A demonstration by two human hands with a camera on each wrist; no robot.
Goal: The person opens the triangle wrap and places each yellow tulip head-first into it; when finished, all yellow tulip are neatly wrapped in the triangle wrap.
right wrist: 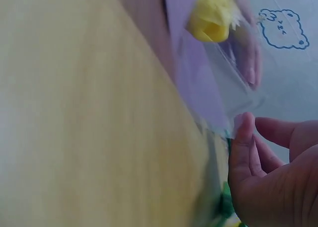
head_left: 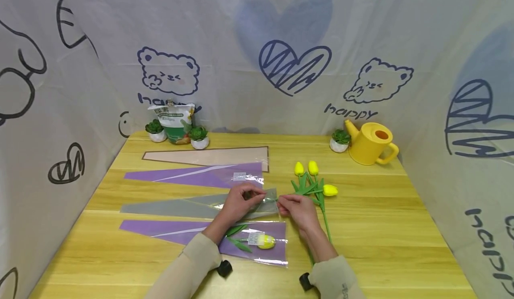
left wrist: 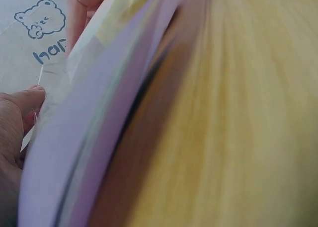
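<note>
A wooden worktop (head_left: 361, 227) holds four tapered flower sleeves fanned out on its left half. At the centre, the left hand (head_left: 237, 203) pinches the wide open end of the grey clear sleeve (head_left: 180, 206) with curled fingers. Just beside it, the right hand (head_left: 295, 209) pinches the same sleeve's edge. Nearer the person, a purple sleeve (head_left: 180, 230) contains one yellow tulip (head_left: 265, 242). Right of the hands lie three loose yellow tulips (head_left: 313, 180). A yellow watering can (head_left: 367, 143) stands far right.
</note>
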